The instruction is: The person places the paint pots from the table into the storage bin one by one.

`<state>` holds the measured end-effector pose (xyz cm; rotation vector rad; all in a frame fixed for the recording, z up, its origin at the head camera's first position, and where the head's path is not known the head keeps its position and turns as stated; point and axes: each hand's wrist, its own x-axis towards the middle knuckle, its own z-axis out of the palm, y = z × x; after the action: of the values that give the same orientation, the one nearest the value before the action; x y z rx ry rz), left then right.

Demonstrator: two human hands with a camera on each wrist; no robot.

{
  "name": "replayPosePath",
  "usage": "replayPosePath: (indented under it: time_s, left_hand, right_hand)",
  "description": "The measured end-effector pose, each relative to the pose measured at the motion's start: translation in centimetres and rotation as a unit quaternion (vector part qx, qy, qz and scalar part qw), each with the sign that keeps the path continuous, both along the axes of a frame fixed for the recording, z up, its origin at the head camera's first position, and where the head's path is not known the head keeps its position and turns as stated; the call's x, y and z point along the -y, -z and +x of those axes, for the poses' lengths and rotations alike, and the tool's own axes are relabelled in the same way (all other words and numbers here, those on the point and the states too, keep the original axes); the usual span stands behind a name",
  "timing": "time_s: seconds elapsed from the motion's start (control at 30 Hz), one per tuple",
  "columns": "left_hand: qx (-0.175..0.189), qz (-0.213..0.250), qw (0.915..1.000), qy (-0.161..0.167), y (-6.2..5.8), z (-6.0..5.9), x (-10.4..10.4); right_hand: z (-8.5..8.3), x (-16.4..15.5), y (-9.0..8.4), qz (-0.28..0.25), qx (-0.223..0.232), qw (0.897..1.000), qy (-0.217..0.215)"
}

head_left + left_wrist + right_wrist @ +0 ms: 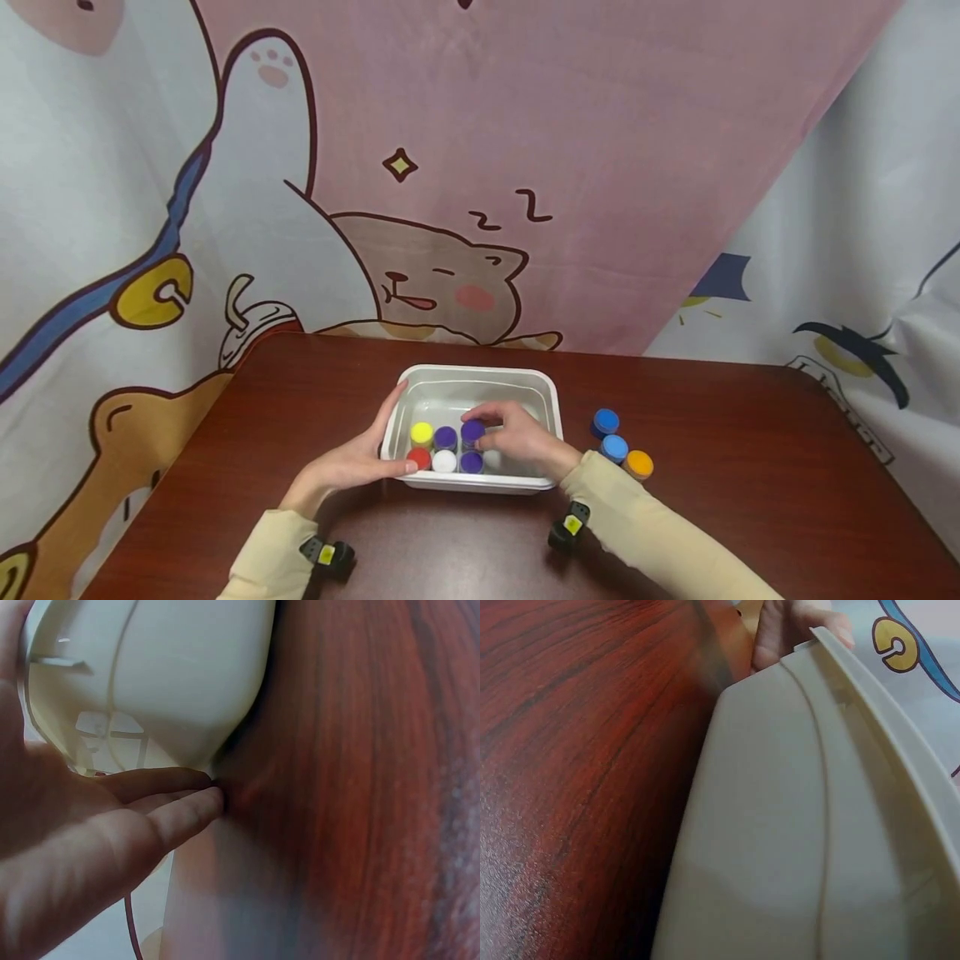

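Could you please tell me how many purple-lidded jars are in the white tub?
3 show: one back-row middle, one under the right hand's fingers, one front row. The right hand may hide more in the white tub.

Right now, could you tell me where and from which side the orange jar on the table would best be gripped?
Grip the orange jar around its round cap, coming straight down from above. It stands upright on the table with the cap on top. A blue jar sits close on its left, so set the fingers front and back, or at the free right side.
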<state>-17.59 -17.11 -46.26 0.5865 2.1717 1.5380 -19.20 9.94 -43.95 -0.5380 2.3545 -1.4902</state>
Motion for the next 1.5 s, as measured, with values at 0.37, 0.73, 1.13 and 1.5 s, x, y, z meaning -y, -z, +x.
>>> replayPosePath:
  time_s: [0.37,0.73,1.13,1.5]
  left_hand:
    - [-0.01,0.002,1.0,-0.001,-0.1,0.0,-0.2]
    - [0.0,0.006,1.0,-0.005,0.0,0.1,-0.2]
    - [0.009,0.006,0.9999,-0.007,0.0,0.3,-0.3]
    - [-0.004,0.007,1.0,-0.002,-0.1,0.3,-0.3]
  right_hand:
    - [-0.1,0.1,0.0,0.024,0.04,0.999,-0.019]
    - [-0.3,-0.1,0.2,0.013,0.04,0.998,-0.037]
    - [-0.2,-1.6,-0.8,-0.047,0.026,0.998,-0.039]
    - [0.5,-3.5,-2.7,-0.053,0.017,0.997,-0.048]
